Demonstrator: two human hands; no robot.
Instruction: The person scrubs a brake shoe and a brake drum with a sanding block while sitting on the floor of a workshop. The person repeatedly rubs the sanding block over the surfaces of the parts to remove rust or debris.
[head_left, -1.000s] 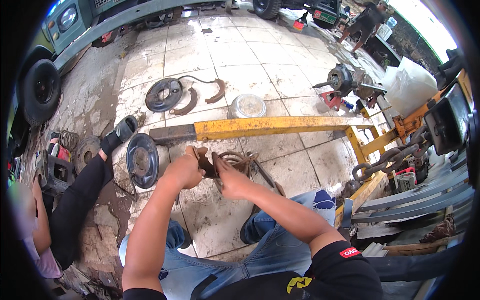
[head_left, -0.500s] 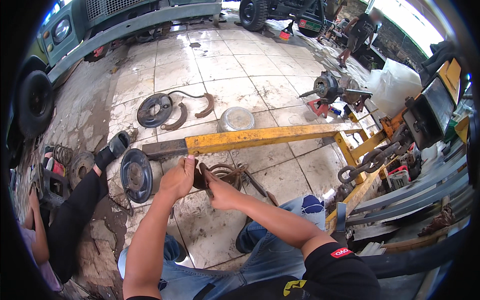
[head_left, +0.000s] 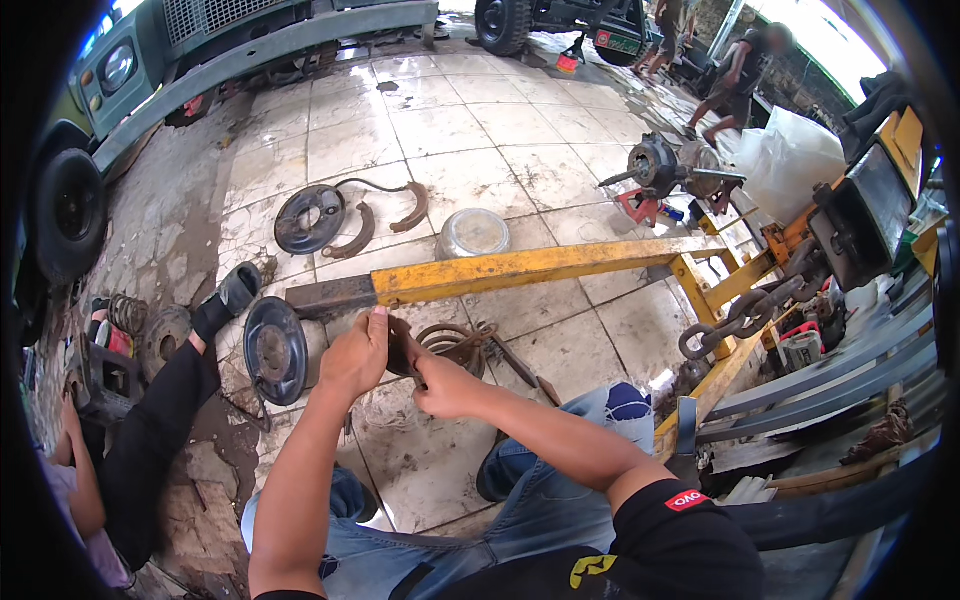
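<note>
the yellow beam (head_left: 520, 272) lies at twelve o'clock from me, the round black plate (head_left: 293, 368) at nine, the rusty rings (head_left: 468, 348) at three. my left grip (head_left: 352, 360) is closed on the brown curved metal piece (head_left: 399, 345) between my hands; my right grip (head_left: 443, 388) meets it from four o'clock, and i cannot tell whether its fingers close on it. i'd judge the piece stiff, heavy for its size, gritty rather than slippery, hardly fragile: best held around its curved back, near both ends.
</note>
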